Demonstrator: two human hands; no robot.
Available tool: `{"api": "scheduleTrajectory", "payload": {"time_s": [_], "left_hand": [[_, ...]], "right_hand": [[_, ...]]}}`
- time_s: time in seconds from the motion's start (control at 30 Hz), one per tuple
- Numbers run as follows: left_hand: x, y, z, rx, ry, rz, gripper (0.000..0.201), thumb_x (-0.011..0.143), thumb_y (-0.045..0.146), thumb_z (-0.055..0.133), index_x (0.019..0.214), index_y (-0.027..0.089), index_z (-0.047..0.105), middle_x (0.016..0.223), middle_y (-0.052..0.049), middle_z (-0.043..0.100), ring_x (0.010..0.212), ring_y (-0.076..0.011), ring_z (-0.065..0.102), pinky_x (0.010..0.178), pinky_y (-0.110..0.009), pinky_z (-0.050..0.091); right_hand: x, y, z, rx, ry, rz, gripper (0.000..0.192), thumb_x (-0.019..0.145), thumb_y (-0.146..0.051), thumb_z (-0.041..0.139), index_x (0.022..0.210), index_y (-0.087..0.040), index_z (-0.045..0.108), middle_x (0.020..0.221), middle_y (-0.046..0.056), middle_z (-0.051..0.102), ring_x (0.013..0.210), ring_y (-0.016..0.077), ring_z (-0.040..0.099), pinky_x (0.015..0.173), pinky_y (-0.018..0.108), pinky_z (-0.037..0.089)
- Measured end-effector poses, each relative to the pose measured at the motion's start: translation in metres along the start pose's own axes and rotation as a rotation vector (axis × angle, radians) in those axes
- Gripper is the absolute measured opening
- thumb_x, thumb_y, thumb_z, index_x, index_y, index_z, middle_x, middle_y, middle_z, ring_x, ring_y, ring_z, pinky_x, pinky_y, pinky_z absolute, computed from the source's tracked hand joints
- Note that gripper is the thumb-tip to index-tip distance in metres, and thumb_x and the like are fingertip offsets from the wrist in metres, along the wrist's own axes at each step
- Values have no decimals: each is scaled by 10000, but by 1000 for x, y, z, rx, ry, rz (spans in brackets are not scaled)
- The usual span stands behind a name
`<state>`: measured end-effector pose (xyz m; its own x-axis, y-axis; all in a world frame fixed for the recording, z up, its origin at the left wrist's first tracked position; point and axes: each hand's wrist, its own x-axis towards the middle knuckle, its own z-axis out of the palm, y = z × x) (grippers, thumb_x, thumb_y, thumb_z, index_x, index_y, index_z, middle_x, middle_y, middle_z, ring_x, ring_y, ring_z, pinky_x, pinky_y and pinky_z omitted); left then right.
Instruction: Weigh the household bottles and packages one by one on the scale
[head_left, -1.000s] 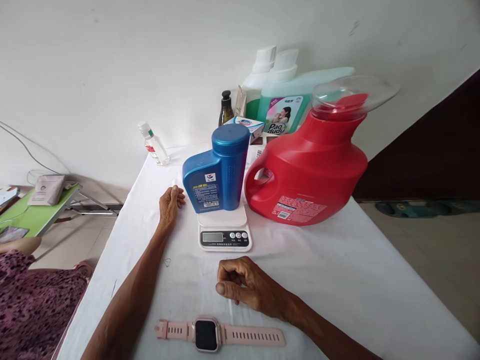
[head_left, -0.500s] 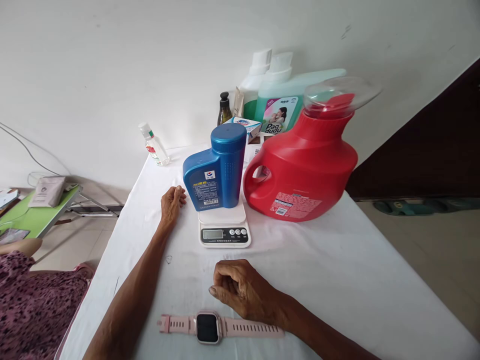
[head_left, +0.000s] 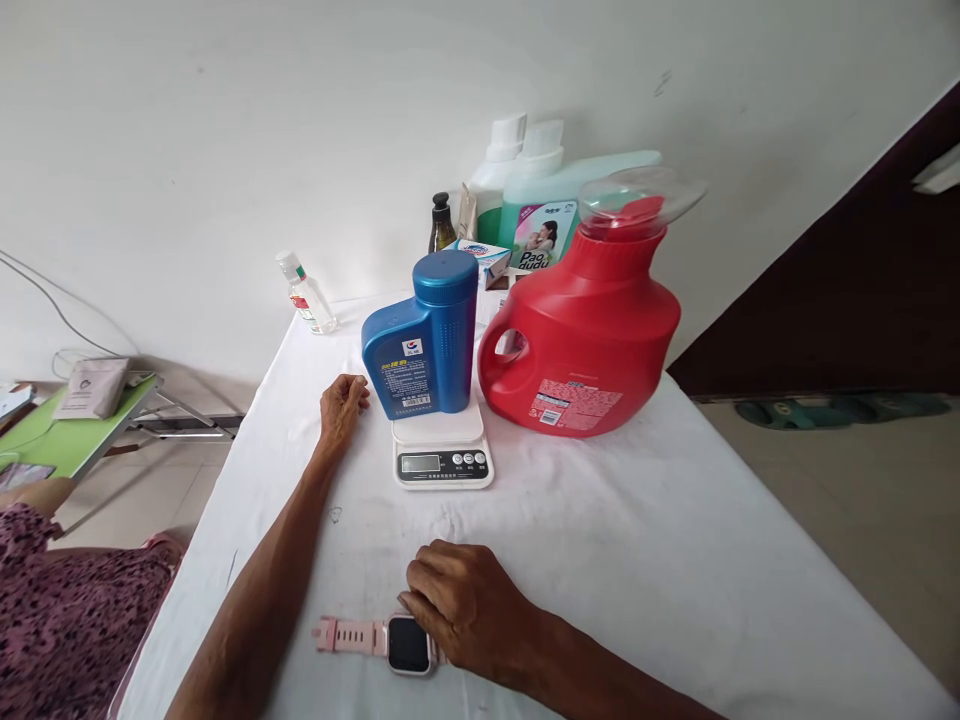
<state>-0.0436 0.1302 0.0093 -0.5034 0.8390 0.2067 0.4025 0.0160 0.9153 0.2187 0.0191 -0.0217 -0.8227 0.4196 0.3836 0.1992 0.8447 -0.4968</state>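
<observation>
Item one: pink smartwatch (head_left: pixel 397 641), lying flat on the white tablecloth (head_left: pixel 675 560) near our edge of the table, dark face up. Our right hand (head_left: pixel 465 605) lies over it, fingers curled down onto the case and covering the right half of the strap; the left strap end shows bare. We cannot tell whether the fingertips pinch the case or only rest on it. We judge it light, with a soft, floppy band and a hard glass face that would scratch; best taken by the case edges, or by the strap close to the case, so it does not dangle.

Item two: blue bottle (head_left: pixel 424 340), upright on the small white kitchen scale (head_left: pixel 442 452), cap on. Our left hand (head_left: pixel 341 405) rests on the cloth just beside it, fingers loosely bent, holding nothing. We judge the plastic stiff and smooth, the load moderate, and the moulded handle side the natural grip.

Item three: large red detergent jug (head_left: pixel 592 335) with clear cap, just right of the scale; probably heavy, handle facing the blue bottle.

Behind, against the wall: two pale green bottles (head_left: pixel 540 205), a dark pump bottle (head_left: pixel 441 222), a small carton (head_left: pixel 484 260), a small clear bottle (head_left: pixel 306 295). At far left, a green folding table (head_left: pixel 67 440).
</observation>
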Motion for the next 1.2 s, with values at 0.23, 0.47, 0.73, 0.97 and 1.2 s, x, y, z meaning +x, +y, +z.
{"api": "scheduleTrajectory", "payload": {"time_s": [0.23, 0.47, 0.73, 0.97, 1.2], "left_hand": [[-1, 1, -1, 35, 1, -3, 341, 907, 503, 599, 753, 200, 613, 622, -12, 635, 587, -151, 596, 605, -277, 485], [1, 1, -1, 28, -6, -5, 335, 896, 508, 600, 772, 198, 618, 636, -11, 633, 578, -149, 586, 589, -275, 479], [3, -6, -1, 34, 2, 18, 308, 864, 494, 615, 772, 201, 632, 702, -33, 683, 580, -155, 601, 580, -282, 482], [3, -8, -3, 43, -8, 20, 257, 851, 451, 632, 790, 202, 653, 717, -34, 702, 598, -164, 624, 586, -280, 491], [4, -9, -2, 71, -17, 26, 245, 860, 439, 631, 791, 205, 651, 740, -37, 711, 590, -160, 621, 595, -288, 489]], "right_hand": [[5, -9, 20, -173, 123, -6, 274, 952, -116, 549, 696, -201, 497, 649, -12, 549, 555, 131, 467, 539, 320, 205], [22, -18, 28, -302, 46, -40, 196, 851, -57, 596, 746, -204, 518, 696, 11, 573, 584, 167, 513, 525, 338, 212], [14, -10, 7, -268, -30, -157, 201, 996, -154, 536, 801, -200, 539, 745, 15, 597, 637, 164, 530, 551, 312, 306], [-41, 5, -45, -246, 178, 200, 146, 1064, -261, 505, 1037, -179, 623, 1005, 108, 708, 923, 238, 656, 822, 379, 546], [-151, 54, -85, -678, 176, 633, 759, 1068, -575, 343, 1658, -106, 253, 1657, 242, 400, 1526, 415, 397, 1190, 638, 375]]}}
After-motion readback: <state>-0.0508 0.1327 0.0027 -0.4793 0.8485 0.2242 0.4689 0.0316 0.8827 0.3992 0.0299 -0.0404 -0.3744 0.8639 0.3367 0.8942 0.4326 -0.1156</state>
